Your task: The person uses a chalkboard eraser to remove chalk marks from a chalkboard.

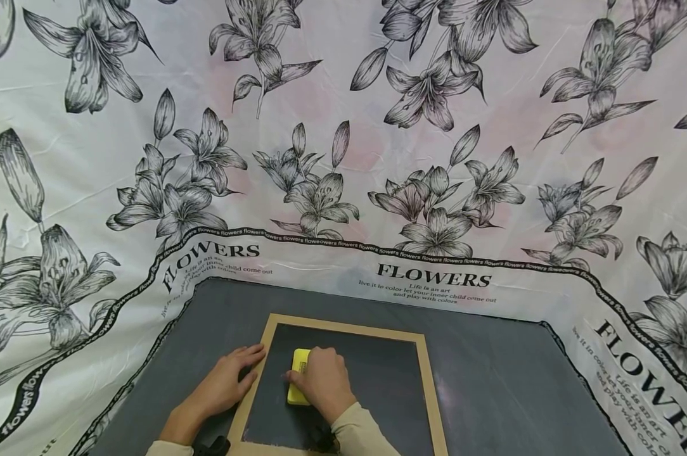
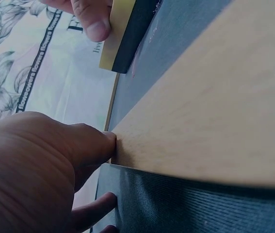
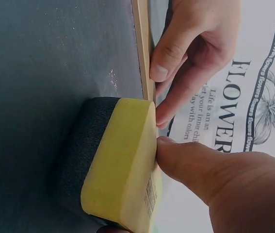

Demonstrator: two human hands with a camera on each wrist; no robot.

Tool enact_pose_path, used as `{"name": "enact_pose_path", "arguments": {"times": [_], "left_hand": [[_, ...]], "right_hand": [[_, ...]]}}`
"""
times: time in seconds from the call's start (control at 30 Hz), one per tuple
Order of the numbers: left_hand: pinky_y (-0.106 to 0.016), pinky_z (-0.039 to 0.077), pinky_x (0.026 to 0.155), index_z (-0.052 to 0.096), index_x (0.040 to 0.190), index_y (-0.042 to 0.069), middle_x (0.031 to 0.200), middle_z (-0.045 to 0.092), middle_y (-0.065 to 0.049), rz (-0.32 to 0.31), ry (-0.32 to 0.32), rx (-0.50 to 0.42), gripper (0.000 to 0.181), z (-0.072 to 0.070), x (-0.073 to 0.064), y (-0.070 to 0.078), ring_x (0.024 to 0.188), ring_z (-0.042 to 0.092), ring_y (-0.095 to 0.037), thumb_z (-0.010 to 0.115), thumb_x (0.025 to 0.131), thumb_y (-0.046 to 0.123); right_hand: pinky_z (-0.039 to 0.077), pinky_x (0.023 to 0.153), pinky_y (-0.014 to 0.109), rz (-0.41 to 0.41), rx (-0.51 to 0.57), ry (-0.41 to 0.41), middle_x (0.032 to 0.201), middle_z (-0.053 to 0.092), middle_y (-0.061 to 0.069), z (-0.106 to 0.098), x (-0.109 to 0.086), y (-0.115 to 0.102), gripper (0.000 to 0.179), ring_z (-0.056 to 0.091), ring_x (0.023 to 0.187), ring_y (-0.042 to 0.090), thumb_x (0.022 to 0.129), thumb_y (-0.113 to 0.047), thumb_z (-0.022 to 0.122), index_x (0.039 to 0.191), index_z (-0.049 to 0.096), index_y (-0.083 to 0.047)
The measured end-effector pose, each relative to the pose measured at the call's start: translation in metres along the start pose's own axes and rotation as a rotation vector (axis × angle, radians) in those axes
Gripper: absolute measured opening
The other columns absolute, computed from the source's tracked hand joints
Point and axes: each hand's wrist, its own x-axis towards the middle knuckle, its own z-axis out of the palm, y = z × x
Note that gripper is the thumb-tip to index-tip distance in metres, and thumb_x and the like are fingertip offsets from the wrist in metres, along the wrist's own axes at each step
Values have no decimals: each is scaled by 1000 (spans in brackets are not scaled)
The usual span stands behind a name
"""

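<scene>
A small blackboard [image 1: 386, 386] with a light wooden frame [image 1: 428, 380] lies on the dark grey table cover. My right hand [image 1: 327, 383] grips a yellow board eraser [image 1: 299, 394], thumb on one side and fingers over the other. In the right wrist view, the dark felt [image 3: 86, 145] under the eraser's yellow body faces the board. Faint pinkish chalk specks [image 3: 112, 80] show beside it. My left hand [image 1: 224, 382] rests against the frame's left edge; in the left wrist view its thumb touches the wood and the other fingers stretch past it.
The dark grey table cover [image 1: 497, 380] surrounds the board. Beyond it, a white cloth [image 1: 343, 190] printed with lilies and the word FLOWERS hangs behind and along both sides. A black strap [image 1: 215, 446] sits by the left wrist.
</scene>
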Motion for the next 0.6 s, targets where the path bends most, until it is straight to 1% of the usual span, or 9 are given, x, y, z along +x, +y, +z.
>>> {"name": "enact_pose_path", "arguments": {"times": [0.1,0.3,0.6], "left_hand": [[-76,40,120,66,151,3,161,60,-15,-9,-4,-2,47,0,0,1,151,50,-52,72,105,7],[-77,39,120,67,151,4,162,60,-15,-21,-10,-9,47,0,0,1,151,49,-53,73,104,8],[-76,39,121,68,150,3,161,60,-16,-12,-7,-4,46,1,1,0,151,50,-53,73,104,7]], "right_hand": [[60,56,37,3,-7,-5,77,60,6,0,1,-1,58,63,64,19,85,-51,94,102,76,1],[59,56,37,-6,-8,-3,77,61,5,1,0,-4,58,63,64,20,85,-52,94,101,75,1],[62,60,38,1,-18,-15,79,62,6,2,-2,-9,63,64,67,20,84,-55,93,106,76,2]]}}
